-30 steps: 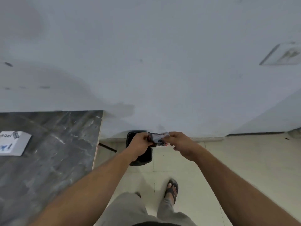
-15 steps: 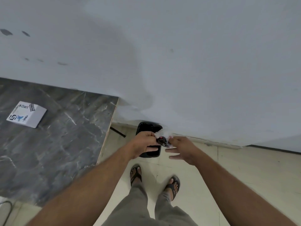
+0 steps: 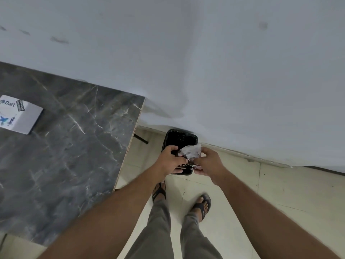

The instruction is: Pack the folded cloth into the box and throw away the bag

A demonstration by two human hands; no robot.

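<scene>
The person stood at the end of the dark marble table, both arms reaching out over a black-lined bin that sat on the tiled floor against the wall. The left hand and the right hand were each closed around a crumpled clear bag, fingers pinching it from either side so that it bunched up between them, right above the bin's opening. The white box lay closed on the far left of the table, well apart from the hands; the cloth was not visible, so it could not be told for certain that it was inside. The step in hand looked like the last one, throwing the bag away. The next move probably called for both hands to loosen together, letting the light plastic fall straight into the bin rather than cling to the fingers or drift to the floor.
</scene>
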